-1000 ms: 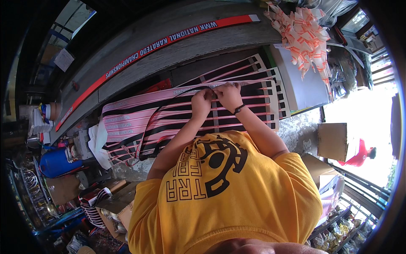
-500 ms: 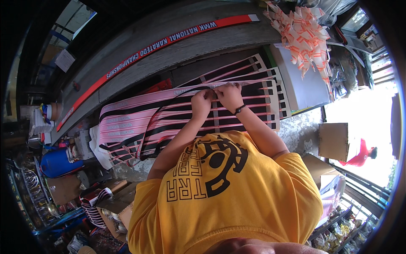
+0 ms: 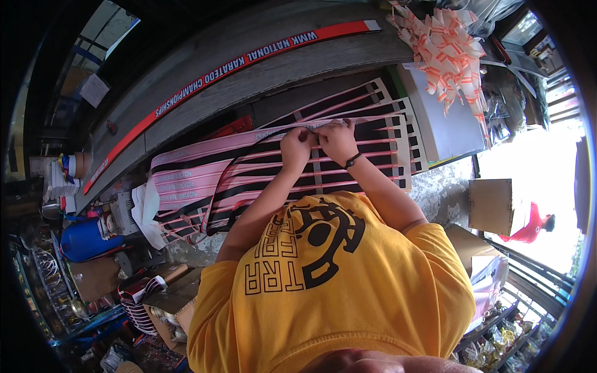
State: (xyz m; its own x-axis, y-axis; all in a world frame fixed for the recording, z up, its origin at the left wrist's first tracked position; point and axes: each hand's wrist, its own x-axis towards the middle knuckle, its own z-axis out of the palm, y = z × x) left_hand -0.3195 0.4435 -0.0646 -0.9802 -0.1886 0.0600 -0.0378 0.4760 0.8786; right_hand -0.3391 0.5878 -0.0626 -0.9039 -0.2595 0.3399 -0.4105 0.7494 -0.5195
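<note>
Long pink printed ribbons (image 3: 180, 177) lie side by side over black strips, spread across a board in front of me. My left hand (image 3: 296, 149) is closed in a pinch on a ribbon near the middle of the spread. Right beside it, my right hand (image 3: 336, 143), with a dark band at the wrist, pinches the same area, thumb and fingers together. The fingertips nearly meet, and what lies exactly between them is partly hidden. A thin dark cord (image 3: 230, 166) curves from near my left hand down to the lower left.
A red printed strip (image 3: 236, 69) runs along the grey ledge (image 3: 261, 84) beyond. A bunch of white and orange ribbons (image 3: 444, 56) hangs at far right, above a white panel (image 3: 435, 118). Cardboard boxes (image 3: 490, 205) and a blue container (image 3: 90, 239) stand at the sides.
The left ends of the pink ribbons have shifted slightly to the right, showing more of the white sheet there. Both hands stay almost in place, still pinching.
</note>
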